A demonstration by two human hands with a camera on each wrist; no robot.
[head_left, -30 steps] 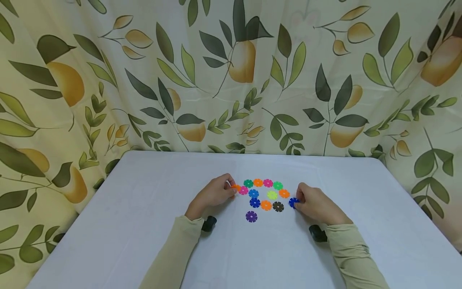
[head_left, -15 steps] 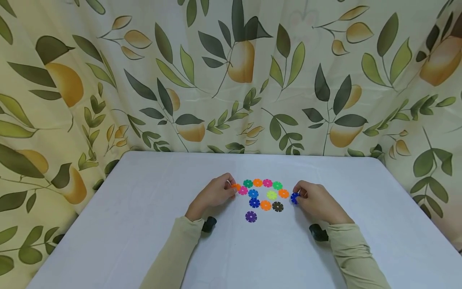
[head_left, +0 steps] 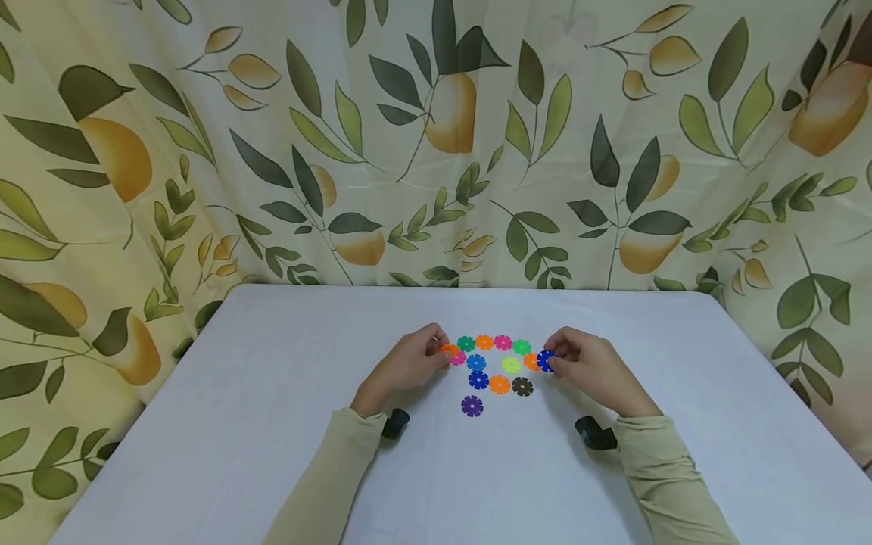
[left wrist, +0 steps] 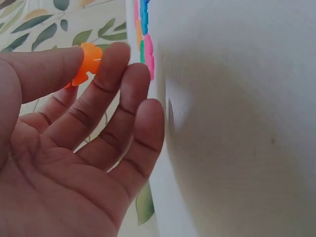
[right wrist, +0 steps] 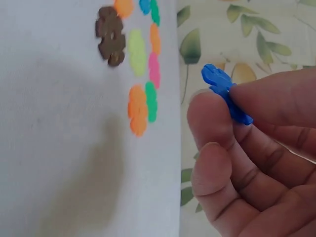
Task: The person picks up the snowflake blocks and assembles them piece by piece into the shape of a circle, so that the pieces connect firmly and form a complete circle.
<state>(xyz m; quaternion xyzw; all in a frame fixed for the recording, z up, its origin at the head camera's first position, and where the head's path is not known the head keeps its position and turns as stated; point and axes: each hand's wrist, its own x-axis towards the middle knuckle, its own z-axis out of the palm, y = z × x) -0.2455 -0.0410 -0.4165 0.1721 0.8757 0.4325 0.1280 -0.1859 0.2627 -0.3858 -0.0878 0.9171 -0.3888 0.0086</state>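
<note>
My left hand [head_left: 412, 362] pinches an orange notched building disc [left wrist: 90, 63] between thumb and fingertips, above the table's surface. In the head view that disc overlaps a pink disc [head_left: 458, 359]. My right hand [head_left: 594, 372] holds a dark blue notched disc [right wrist: 224, 94] between thumb and forefinger, raised over the table. From the head, the blue disc covers part of an orange disc [head_left: 530, 362] lying at the group's right end. Between the hands, several flat discs lie on the white cloth, among them a brown one [right wrist: 111, 37] and a yellow-green one [right wrist: 137, 52].
A purple disc [head_left: 472, 406] lies apart, nearer the person than the others. The white-covered table [head_left: 272, 424] reaches back to a leaf-and-fruit patterned curtain [head_left: 409, 189]. A dark device is strapped at each wrist.
My right hand has moved left and slightly up with the blue disc, which now overlaps the orange disc at the group's right end. The left hand keeps its orange disc nearly in place.
</note>
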